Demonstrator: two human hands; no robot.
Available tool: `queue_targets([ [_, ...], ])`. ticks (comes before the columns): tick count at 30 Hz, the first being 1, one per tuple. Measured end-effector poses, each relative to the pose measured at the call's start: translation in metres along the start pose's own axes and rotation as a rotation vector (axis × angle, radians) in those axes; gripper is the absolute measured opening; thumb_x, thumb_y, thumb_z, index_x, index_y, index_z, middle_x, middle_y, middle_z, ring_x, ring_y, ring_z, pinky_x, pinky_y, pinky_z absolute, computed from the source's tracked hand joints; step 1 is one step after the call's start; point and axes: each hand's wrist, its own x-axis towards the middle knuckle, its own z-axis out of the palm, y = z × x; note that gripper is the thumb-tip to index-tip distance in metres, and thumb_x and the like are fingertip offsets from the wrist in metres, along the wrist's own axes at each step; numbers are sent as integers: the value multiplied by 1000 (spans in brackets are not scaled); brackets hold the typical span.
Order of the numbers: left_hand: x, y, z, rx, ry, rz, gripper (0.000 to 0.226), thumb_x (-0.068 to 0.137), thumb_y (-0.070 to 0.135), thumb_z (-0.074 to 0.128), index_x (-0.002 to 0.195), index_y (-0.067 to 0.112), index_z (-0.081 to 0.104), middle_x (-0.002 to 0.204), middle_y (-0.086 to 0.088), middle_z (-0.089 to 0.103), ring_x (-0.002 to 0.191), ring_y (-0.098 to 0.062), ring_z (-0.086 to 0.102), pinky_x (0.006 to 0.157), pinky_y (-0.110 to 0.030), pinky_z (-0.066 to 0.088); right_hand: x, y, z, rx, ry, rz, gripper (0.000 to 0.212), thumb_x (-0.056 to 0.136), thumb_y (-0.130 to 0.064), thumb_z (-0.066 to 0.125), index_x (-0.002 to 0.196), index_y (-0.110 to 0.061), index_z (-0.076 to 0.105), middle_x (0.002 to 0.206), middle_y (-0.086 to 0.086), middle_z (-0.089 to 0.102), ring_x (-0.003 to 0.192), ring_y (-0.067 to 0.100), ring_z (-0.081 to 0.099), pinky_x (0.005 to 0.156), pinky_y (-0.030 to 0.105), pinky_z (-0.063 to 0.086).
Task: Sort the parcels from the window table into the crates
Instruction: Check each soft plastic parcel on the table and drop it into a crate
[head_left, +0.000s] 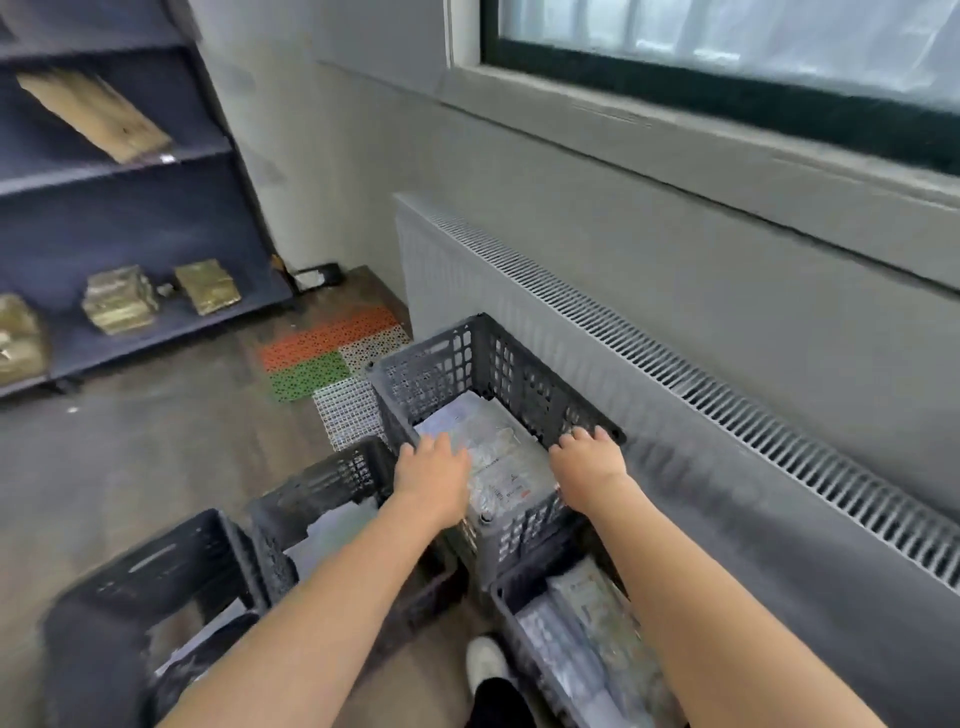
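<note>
Crate (483, 364) top open; radiator (675, 415) seemingly touching right; crates (322, 499) crowd left.

This looks like a storeroom or parcel sorting room. Dark plastic crates (498, 395) full of wrapped parcels (483, 441) sit on the floor by a long radiator (675, 395). A blue metal shelf (130, 208) holds brown packets (208, 287) (some look stacked).
</note>
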Motion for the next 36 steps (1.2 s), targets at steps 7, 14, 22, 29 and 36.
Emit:
queue_targets([
  [7,-131,26,-49,41,265,35,48,97,30,44,142,17,33,144,-10,34,133,-30,31,108,-45,29,-161,-3,-24,21,219,83,40,97,-23,45,137,-14,44,140,6,45,132,25,37,111,40,25],
  [14,-202,84,-59,108,341,114,43,98,31,41,138,19,34,138,-6,41,129,-26,36,103,-40,30,-296,30,7,17,188,237,39,93,-16,52,132,-13,46,132,7,48,125,26,42,99,35,34],
  [22,-237,192,-80,94,369,293,44,97,36,43,137,20,35,138,-5,42,130,-26,36,105,-43,28,-413,99,68,117,102,516,37,94,-14,48,131,-12,48,134,7,49,126,26,41,100,36,33],
  [29,-257,328,-83,144,350,505,47,98,34,40,141,18,30,141,-7,40,132,-27,34,107,-43,27,-497,148,128,176,44,688,40,92,-12,48,132,-11,44,133,7,47,125,26,41,100,35,32],
  [36,-288,502,-78,160,351,694,43,96,25,43,137,19,34,135,-4,44,125,-24,39,100,-38,29,-592,226,220,219,-45,800,38,91,-13,49,130,-11,46,130,7,48,123,25,42,97,35,33],
])
